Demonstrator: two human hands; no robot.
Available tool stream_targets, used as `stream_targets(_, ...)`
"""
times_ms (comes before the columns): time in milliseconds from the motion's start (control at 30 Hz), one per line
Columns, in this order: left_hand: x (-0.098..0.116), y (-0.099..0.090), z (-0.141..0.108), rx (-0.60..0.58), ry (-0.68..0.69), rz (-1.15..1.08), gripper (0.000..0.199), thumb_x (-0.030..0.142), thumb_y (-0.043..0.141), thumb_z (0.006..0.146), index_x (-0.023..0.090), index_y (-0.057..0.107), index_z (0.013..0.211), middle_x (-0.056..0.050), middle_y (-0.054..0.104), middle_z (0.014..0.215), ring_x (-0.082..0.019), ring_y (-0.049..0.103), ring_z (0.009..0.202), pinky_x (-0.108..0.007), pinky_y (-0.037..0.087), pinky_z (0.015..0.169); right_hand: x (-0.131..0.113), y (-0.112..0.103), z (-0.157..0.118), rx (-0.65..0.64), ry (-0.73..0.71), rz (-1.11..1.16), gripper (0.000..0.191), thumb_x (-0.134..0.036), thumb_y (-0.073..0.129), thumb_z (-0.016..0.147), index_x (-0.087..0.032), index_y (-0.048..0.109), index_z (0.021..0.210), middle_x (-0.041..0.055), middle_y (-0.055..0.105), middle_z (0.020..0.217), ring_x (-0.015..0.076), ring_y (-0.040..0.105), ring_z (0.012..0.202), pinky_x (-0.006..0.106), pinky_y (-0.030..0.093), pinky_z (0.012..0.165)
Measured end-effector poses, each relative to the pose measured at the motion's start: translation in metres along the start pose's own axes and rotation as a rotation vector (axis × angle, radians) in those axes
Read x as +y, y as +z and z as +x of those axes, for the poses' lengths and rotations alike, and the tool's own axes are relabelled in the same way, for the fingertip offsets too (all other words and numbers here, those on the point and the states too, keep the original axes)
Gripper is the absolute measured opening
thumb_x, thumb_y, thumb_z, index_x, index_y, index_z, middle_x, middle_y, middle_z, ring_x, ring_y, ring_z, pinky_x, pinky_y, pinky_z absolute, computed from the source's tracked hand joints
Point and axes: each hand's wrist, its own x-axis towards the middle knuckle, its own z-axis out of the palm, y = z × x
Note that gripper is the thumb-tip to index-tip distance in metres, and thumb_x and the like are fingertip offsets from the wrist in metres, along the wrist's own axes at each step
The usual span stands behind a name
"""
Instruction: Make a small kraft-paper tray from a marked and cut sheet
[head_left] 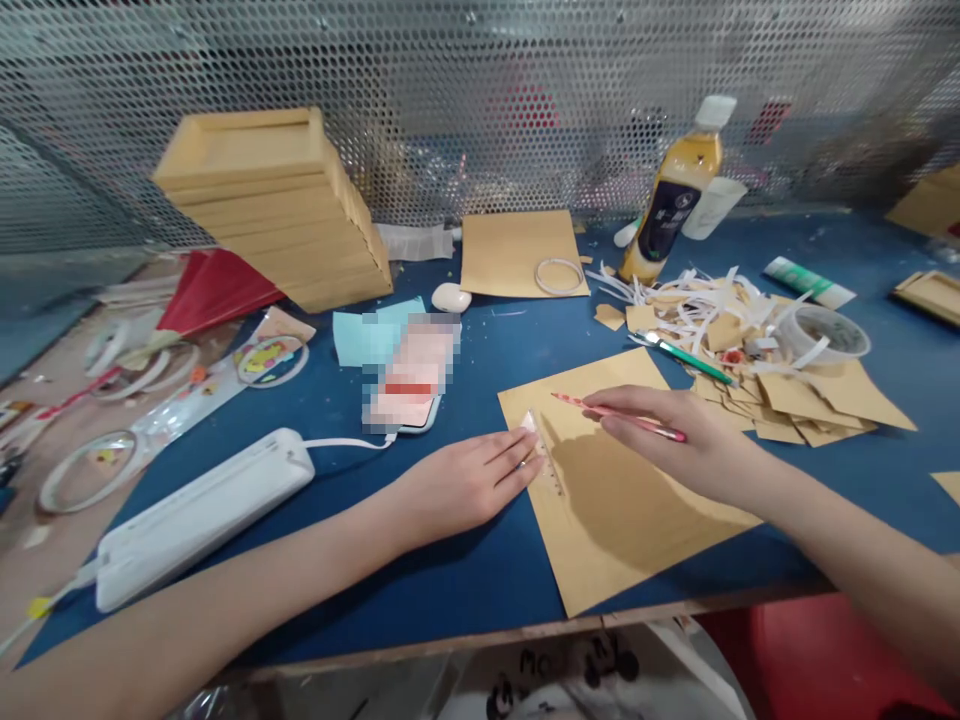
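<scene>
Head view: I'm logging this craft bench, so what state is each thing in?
Left hand: flat, pressing a clear ruler on the brown paper sheet.
Right hand: holding a pink pen.
Bottle: upright, capped.
Frame stack: leaning.
Green pen: lying among paper scraps.

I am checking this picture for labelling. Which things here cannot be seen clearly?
Head view:
- Phone: screen blurred out.
- Clear ruler: partly under the left hand; markings too small.
- Bottle: label too small to read.
- Wooden tray: partly cut off by the right edge.
- Behind the mesh panel: only blurred shapes.
</scene>
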Motion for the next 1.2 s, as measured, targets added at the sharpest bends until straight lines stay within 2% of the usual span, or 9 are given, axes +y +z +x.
stream_targets(133, -0.007, 0.005, 0.003, -0.01, -0.027, 0.042, 0.036, 0.007, 0.034, 0.098, 0.004, 0.051, 0.129, -0.019, 0.054, 0.133, -0.026, 0.052, 0.125, -0.037, 0.047, 0.101, 0.013, 0.014, 0.018, 0.035, -0.011, 0.031, 0.029, -0.031, 0.049, 0.094, -0.02, 0.066, 0.114, 0.0058, 0.07, 0.115, 0.0195, 0.066, 0.103, 0.031, 0.054, 0.088)
stream_targets(333, -0.013, 0.012, -0.001, 0.005, -0.063, 0.016, 0.039, 0.004, 0.029, 0.097, 0.0, 0.05, 0.13, -0.02, 0.051, 0.136, -0.026, 0.048, 0.128, -0.037, 0.046, 0.103, 0.023, 0.025, 0.025, 0.015, -0.018, 0.004, 0.029, -0.031, 0.048, 0.094, -0.02, 0.065, 0.115, 0.0052, 0.07, 0.116, 0.0186, 0.066, 0.104, 0.032, 0.053, 0.091)
stream_targets(833, -0.016, 0.013, 0.0, -0.002, -0.119, -0.113, 0.039, 0.005, 0.03, 0.098, 0.002, 0.048, 0.132, -0.019, 0.048, 0.139, -0.025, 0.042, 0.133, -0.036, 0.043, 0.107, 0.022, 0.029, 0.025, -0.01, 0.008, 0.027, 0.03, -0.026, 0.049, 0.094, -0.025, 0.062, 0.121, 0.0029, 0.069, 0.116, 0.0162, 0.065, 0.104, 0.029, 0.053, 0.09)
stream_targets(1200, -0.016, 0.014, -0.001, -0.035, -0.121, -0.158, 0.04, 0.003, 0.032, 0.096, 0.001, 0.045, 0.134, -0.022, 0.044, 0.141, -0.028, 0.04, 0.134, -0.039, 0.043, 0.107, 0.021, 0.029, 0.026, -0.015, 0.003, 0.02, 0.029, -0.027, 0.048, 0.094, -0.024, 0.064, 0.119, 0.0053, 0.069, 0.117, 0.019, 0.065, 0.104, 0.032, 0.052, 0.091)
